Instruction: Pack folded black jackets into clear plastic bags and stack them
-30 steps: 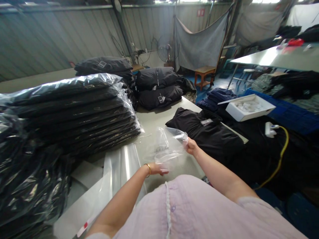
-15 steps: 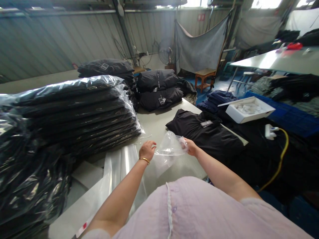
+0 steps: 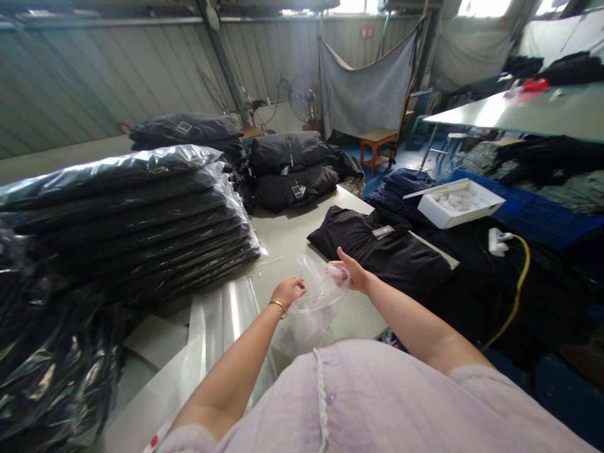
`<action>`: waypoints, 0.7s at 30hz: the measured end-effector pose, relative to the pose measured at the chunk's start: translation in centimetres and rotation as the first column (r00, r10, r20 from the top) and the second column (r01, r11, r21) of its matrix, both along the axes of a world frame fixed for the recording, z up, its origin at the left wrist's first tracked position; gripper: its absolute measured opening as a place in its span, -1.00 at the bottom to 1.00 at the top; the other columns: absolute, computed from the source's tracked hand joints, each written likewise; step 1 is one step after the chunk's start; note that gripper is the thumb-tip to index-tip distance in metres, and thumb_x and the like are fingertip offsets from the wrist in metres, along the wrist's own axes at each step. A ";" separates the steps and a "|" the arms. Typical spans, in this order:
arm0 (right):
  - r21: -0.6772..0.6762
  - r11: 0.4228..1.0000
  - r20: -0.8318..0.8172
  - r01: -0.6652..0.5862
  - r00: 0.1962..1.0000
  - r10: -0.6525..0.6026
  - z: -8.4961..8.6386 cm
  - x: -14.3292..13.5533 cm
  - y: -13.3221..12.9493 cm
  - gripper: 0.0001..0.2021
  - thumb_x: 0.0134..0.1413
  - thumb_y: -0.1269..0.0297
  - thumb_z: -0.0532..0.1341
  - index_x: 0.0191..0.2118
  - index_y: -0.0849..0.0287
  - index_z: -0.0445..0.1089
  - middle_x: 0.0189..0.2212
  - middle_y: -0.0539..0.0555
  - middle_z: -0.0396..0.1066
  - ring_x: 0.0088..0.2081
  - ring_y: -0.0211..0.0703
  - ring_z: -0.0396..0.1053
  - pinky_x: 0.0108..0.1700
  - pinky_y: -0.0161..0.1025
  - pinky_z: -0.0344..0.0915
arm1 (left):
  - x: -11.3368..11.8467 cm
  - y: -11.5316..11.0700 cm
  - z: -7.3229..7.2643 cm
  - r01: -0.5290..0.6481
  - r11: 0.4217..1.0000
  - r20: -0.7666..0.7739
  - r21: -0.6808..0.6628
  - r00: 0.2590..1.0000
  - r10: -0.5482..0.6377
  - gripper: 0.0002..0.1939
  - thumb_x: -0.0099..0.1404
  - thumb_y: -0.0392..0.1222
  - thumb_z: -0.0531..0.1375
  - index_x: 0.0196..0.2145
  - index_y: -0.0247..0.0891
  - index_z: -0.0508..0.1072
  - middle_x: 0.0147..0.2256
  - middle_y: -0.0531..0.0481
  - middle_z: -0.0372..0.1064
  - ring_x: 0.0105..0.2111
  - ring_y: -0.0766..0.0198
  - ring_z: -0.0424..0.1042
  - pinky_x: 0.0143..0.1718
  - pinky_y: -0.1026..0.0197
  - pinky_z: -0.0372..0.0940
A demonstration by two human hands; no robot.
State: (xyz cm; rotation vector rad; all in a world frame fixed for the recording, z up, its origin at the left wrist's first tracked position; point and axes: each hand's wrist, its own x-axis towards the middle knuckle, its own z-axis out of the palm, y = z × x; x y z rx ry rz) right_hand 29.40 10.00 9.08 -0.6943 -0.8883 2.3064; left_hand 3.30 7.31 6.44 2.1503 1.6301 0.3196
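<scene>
A clear plastic bag [image 3: 309, 318] hangs between my hands above the pale table [image 3: 278, 236], its mouth spread wide. My left hand [image 3: 287, 294] pinches the bag's left edge. At the opposite edge my right hand [image 3: 348, 272] has its fingers inside the bag, seen through the plastic, with the thumb raised outside. A folded black garment [image 3: 372, 245] with a white tag lies just beyond my right hand. Flat clear bags [image 3: 226, 314] lie on the table left of my left hand.
Bagged black garments [image 3: 141, 220] form a tall stack at the left. Folded black jackets [image 3: 295, 189] are piled at the back. An open white box [image 3: 460, 202] and a yellow cable [image 3: 516, 296] are at the right.
The bag's mouth has opened wider and its body has dropped towards me. My left hand has moved slightly down and right; my right thumb has lifted. The view has shifted slightly.
</scene>
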 end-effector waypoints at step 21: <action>0.056 0.997 -0.210 -0.047 0.976 0.058 1.0 -2.0 0.0 -0.34 -0.03 -0.40 0.12 -0.24 0.22 0.35 -0.75 -0.23 -0.03 -0.73 -0.43 -0.04 -0.62 -0.45 0.04 | 2.9 -0.3 -1.8 0.000 0.995 0.197 -0.098 0.980 0.020 -0.36 -0.14 0.00 0.44 -0.06 -0.18 0.53 0.27 -0.20 0.12 0.26 -0.08 0.10 0.29 -0.07 -0.01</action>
